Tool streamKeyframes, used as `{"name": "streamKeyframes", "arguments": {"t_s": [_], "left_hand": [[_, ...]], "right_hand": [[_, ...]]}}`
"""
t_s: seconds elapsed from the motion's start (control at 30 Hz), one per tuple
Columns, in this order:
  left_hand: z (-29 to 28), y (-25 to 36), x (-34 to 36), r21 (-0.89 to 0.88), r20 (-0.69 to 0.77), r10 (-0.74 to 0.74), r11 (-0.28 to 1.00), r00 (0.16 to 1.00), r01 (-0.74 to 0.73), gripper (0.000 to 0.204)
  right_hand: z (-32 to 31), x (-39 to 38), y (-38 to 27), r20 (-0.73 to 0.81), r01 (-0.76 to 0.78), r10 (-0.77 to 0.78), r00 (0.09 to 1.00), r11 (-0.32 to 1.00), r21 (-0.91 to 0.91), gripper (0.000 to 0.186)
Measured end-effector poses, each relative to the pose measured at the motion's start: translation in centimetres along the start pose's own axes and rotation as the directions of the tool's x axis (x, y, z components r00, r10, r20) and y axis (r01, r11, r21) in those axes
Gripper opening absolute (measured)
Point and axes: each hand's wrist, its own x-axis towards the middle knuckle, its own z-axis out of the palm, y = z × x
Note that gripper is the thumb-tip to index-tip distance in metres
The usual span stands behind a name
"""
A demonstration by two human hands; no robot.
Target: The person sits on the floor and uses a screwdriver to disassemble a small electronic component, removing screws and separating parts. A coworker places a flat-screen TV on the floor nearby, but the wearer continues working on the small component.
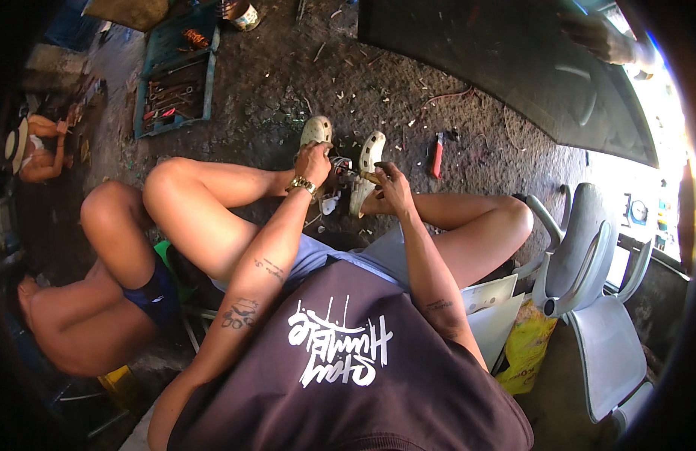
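Observation:
My left hand (314, 161) is closed above a small assembly of metal and white parts (339, 175) on the ground between my clog shoes (372, 150); what it grips is hidden. My right hand (391, 184) is closed around a slim tool with a yellowish handle (369, 175), angled toward that assembly. A red-handled tool (438, 156) lies on the dirty floor to the right.
A blue toolbox (141, 105) holding several tools is at upper left. Co-workers sit at far left (39, 146) and beside me (92, 316). A dark panel (491, 60) spans upper right, another person's limb (600, 41) over it. Grey chairs (596, 331) stand right.

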Motion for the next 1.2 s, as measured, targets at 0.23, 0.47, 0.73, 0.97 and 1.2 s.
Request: {"name": "streamKeyframes", "arguments": {"t_s": [0.23, 0.47, 0.73, 0.97, 1.2], "left_hand": [[2.8, -1.4, -1.3, 0.048, 0.152, 0.162, 0.984, 0.975, -0.171, 0.019], [1.4, -0.7, -1.7, 0.05, 0.12, 0.168, 0.983, 0.979, -0.175, 0.013], [1.7, 0.0, -5.1, 0.14, 0.303, 0.125, 0.975, 0.945, -0.174, 0.076], [2.6, 0.8, -4.3, 0.19, 0.238, 0.083, 0.973, 0.968, -0.131, 0.04], [1.1, 1.0, -2.3, 0.31, 0.439, 0.25, 0.86, 0.863, -0.407, 0.026]], "right_hand": [[-0.2, -1.9, -2.2, 0.048, 0.171, -0.175, 0.983, 0.803, -0.572, 0.041], [-2.3, -0.8, -0.6, -0.155, 0.067, -0.127, 0.98, 0.937, -0.341, 0.045], [-2.0, -0.8, 0.1, -0.155, -0.026, -0.012, 0.988, 0.97, -0.241, 0.044], [-1.6, 0.9, 2.0, -0.101, 0.052, -0.072, 0.992, 0.98, -0.191, 0.045], [-1.7, -0.7, 2.0, 0.002, 0.246, -0.254, 0.967, 0.935, -0.254, 0.045]]}}
